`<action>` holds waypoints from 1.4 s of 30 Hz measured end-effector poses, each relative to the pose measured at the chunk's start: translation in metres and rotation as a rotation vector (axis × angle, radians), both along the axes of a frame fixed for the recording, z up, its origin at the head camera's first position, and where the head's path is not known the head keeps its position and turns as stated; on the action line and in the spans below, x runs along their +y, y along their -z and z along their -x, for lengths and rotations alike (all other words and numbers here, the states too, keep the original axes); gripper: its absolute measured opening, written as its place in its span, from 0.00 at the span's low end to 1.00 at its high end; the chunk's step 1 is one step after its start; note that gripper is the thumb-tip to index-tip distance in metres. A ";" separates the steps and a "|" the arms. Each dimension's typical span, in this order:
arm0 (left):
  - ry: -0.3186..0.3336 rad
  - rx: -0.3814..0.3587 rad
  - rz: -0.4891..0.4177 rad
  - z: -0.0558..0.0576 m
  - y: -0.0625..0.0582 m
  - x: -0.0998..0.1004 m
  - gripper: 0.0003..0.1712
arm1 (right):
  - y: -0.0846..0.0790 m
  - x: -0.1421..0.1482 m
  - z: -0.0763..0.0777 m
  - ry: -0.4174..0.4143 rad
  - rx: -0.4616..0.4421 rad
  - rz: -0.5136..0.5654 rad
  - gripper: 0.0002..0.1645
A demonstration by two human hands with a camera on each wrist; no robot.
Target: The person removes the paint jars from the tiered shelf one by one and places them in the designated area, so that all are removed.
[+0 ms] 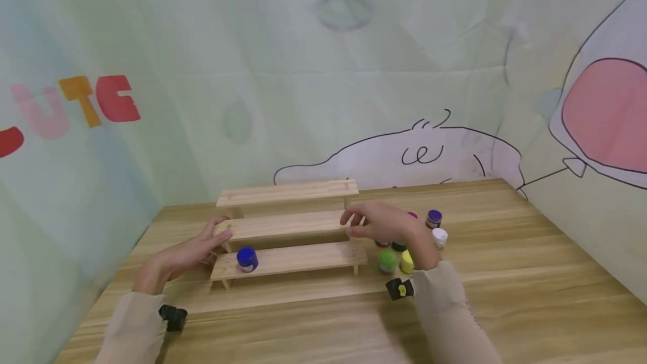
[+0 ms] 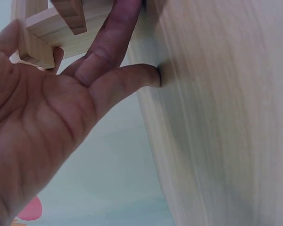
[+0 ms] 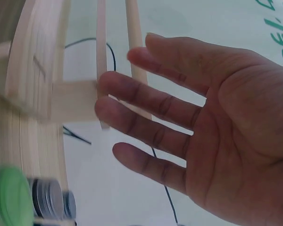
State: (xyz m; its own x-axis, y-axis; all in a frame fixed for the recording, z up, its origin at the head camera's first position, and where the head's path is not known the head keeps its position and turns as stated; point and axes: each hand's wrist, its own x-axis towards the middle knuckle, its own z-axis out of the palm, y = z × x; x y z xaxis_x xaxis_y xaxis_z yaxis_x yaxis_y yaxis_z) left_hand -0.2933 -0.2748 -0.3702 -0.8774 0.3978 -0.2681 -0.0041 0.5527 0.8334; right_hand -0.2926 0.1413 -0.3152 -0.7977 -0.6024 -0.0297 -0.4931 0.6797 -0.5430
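A three-tier wooden step shelf (image 1: 293, 260) stands on the table. On the left part of its lowest tier sits a small blue-lidded jar (image 1: 247, 259). My left hand (image 1: 194, 249) holds the left end of the middle tier, thumb over the top and index finger behind. In the left wrist view, the little finger of that hand (image 2: 42, 108) reaches down to the tabletop. At the other end, my right hand (image 1: 386, 222) hovers by the middle tier with fingers loosely bent and nothing in them. The right wrist view shows its fingertips (image 3: 106, 110) right at the shelf's wood.
Right of the shelf several small jars stand grouped on the table (image 1: 505, 274): a green jar (image 1: 387, 262), a yellow jar (image 1: 406, 263), a white jar (image 1: 440, 237) and a purple-blue jar (image 1: 433, 218) among them. My right forearm partly hides them. A printed curtain (image 1: 303, 100) hangs behind.
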 end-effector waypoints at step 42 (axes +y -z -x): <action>-0.011 -0.012 0.013 0.001 0.000 0.000 0.38 | 0.048 -0.144 -0.016 -0.264 0.293 -0.108 0.33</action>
